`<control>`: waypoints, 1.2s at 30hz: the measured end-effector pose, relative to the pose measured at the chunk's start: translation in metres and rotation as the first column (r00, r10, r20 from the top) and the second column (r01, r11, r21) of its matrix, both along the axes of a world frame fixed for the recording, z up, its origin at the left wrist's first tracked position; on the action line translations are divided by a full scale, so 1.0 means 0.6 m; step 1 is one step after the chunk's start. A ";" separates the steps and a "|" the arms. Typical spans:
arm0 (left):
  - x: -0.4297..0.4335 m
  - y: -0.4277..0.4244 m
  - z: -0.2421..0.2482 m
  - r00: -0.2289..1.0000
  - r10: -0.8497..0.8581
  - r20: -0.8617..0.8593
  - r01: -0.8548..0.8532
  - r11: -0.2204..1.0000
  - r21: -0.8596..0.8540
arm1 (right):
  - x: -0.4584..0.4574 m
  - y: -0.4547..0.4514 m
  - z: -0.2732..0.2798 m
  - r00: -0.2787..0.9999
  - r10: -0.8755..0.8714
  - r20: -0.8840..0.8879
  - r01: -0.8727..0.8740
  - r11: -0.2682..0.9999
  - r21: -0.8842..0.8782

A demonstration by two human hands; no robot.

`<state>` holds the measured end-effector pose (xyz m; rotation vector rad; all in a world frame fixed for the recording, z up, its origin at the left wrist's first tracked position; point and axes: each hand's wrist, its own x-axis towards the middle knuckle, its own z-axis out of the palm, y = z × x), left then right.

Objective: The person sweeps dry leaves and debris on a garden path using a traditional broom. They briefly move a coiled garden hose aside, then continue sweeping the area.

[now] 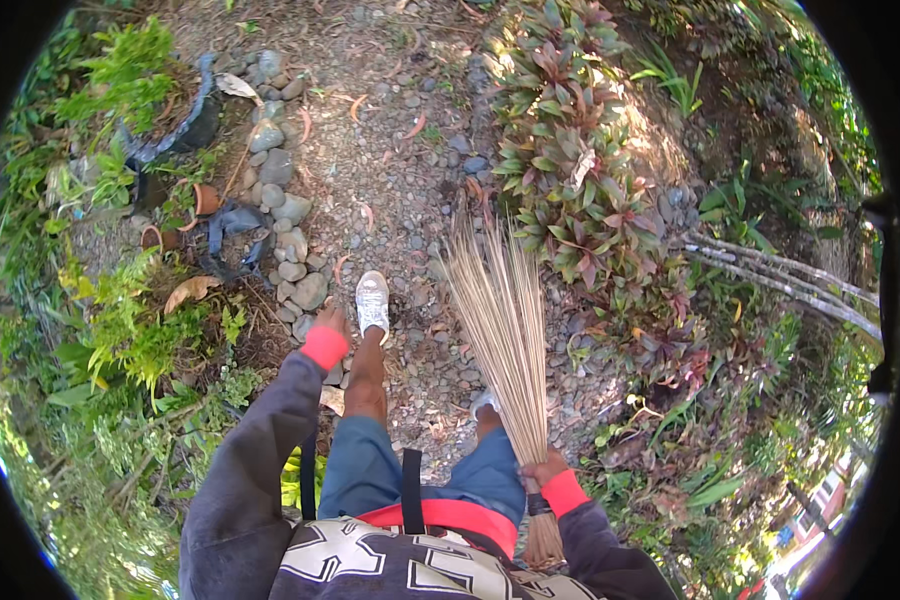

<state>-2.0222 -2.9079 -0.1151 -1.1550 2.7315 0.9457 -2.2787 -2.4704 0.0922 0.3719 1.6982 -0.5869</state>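
Observation:
My right hand (pixel 546 470) is closed around the bound end of a stick broom (pixel 501 330), a bundle of thin dry ribs. The ribs fan out ahead over the pebbly path (pixel 390 187), and their tips reach the edge of a row of reddish-green plants. My left hand (pixel 331 322) hangs low beside my left leg, close to the rounded stones (pixel 309 291) that border the path. I see nothing in it, but its fingers are too small and partly hidden to judge. My left white shoe (pixel 373 300) is forward; the right one is mostly behind the broom.
Reddish-green leafy plants (pixel 570 150) line the right side. Long pale sticks (pixel 787 281) lie beyond them. At left are a black planter (pixel 187 124) with ferns, tipped clay pots (pixel 207 199) and crumpled dark plastic (pixel 234 225). Dry curled leaves (pixel 416 126) are scattered on the path.

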 end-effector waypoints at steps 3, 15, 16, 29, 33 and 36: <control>-0.209 -0.063 -0.096 0.989 0.079 0.124 -0.116 0.937 0.329 | 0.053 -0.063 0.044 0.951 -0.281 0.125 0.289 0.956 -0.047; -0.550 0.073 -0.475 0.850 0.143 0.507 -0.251 0.956 0.150 | 0.199 0.046 0.020 0.628 -0.735 0.254 0.688 0.678 0.258; -0.554 0.077 -0.508 0.851 0.112 0.513 -0.220 0.963 0.154 | 0.206 0.054 0.020 0.605 -0.748 0.272 0.698 0.663 0.270; -0.490 0.259 -0.045 0.920 0.018 0.392 -0.390 -0.074 0.918 | 0.234 0.156 0.027 0.174 -0.863 0.474 0.949 0.276 0.153; -0.573 0.497 0.263 0.960 -0.065 0.271 -0.267 0.064 0.962 | 0.206 0.186 0.015 0.137 -0.858 0.495 0.965 0.229 0.128; -0.629 0.706 0.471 0.886 -0.445 -0.126 0.062 -0.156 0.986 | 0.186 0.194 0.013 0.262 -0.827 0.498 0.954 0.299 -0.006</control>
